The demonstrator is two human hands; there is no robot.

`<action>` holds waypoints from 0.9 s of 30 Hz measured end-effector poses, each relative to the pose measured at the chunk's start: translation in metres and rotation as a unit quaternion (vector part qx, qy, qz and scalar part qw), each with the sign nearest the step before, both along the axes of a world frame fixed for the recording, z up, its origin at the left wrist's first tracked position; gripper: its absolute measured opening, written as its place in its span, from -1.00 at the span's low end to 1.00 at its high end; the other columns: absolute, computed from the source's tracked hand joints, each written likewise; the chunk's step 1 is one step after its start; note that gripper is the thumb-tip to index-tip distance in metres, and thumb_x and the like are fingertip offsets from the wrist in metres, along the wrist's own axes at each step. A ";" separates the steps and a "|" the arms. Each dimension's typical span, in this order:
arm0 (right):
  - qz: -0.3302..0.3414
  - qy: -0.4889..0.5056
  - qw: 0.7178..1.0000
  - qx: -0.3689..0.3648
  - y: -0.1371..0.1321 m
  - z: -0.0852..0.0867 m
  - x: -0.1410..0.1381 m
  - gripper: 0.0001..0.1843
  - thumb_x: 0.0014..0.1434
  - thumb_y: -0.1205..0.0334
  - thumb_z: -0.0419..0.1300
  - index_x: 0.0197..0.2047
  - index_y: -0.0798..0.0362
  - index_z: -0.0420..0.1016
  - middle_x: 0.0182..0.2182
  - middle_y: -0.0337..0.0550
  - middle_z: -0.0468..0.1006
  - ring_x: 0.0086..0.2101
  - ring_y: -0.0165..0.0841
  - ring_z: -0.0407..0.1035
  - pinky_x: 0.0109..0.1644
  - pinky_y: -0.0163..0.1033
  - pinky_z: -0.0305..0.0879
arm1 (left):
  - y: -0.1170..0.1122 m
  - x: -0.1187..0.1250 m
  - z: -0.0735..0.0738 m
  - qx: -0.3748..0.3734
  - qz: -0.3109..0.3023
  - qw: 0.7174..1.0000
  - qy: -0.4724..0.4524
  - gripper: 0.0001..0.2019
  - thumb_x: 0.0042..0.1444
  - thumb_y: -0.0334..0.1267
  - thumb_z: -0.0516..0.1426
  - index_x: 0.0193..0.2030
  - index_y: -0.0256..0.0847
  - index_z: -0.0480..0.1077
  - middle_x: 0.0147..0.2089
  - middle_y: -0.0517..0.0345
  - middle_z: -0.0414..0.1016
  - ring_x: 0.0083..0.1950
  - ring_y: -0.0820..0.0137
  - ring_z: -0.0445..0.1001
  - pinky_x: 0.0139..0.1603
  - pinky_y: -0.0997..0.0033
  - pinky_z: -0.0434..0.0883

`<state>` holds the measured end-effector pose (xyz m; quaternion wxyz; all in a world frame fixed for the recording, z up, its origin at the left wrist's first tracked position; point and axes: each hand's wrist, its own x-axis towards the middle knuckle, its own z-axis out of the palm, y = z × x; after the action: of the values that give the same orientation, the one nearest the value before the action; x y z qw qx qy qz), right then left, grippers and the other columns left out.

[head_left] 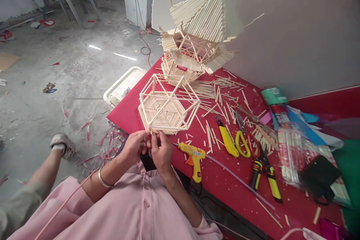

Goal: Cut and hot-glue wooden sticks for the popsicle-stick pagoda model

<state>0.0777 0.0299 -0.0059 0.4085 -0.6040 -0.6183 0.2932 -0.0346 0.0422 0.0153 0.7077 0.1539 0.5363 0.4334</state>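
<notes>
An open, many-sided frame of wooden sticks (168, 105) rests on the red table, with a floor of sticks laid in rings. At its near corner, my left hand (137, 144) has its fingers pinched together. My right hand (161, 153) pinches the same corner from the other side, thumb beside the left fingertips. What lies exactly between the fingertips is mostly hidden. Just right of my right hand lies a yellow hot glue gun (194, 157), its nozzle toward my fingers and a clear glue stick (239, 180) trailing from its back.
Behind the frame stands a taller roofed stick model (199, 18). Loose sticks (202, 90) litter the red table (225, 180). A yellow utility knife (227, 140), yellow-handled scissors (242, 142), pliers (266, 176) and bagged sticks (292, 153) lie to the right. Someone's leg (45, 172) is at left.
</notes>
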 end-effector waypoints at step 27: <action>-0.001 0.002 1.000 -0.003 0.000 0.001 0.000 -0.76 0.35 0.12 0.07 -0.16 0.04 0.51 -0.42 -0.15 0.59 -0.38 -0.33 0.48 -0.24 -0.28 0.37 | 0.000 0.000 0.002 -0.003 -0.003 1.000 0.005 -0.71 -0.06 -0.06 0.26 -0.53 -0.29 0.43 -0.68 0.21 0.36 -0.75 0.61 0.15 -0.73 0.57 -0.01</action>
<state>0.0774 0.0300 -0.0045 0.4081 -0.6051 -0.6163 0.2958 -0.0342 0.0426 0.0175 0.7066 0.1558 0.5408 0.4288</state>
